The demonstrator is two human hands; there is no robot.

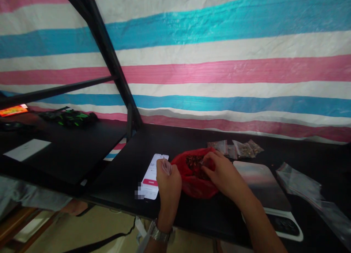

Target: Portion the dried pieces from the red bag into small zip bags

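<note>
The left hand has its grip closed around a small clear bag. The right hand dips into the red bag, which sits between the tabletop's front and back edges; I cannot tell whether that grip holds anything. Filled packets lie near the back edge.

Head cam, fwd/down, close to tbl

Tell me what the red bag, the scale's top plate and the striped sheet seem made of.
Red bag: probably thin plastic film, glossy, seen in its crumpled folds. Scale's top plate: likely metal, satin finish, judging by its soft grey sheen. Striped sheet: plastic tarpaulin, it seems, semi-gloss, with creases and shiny highlights.
</note>
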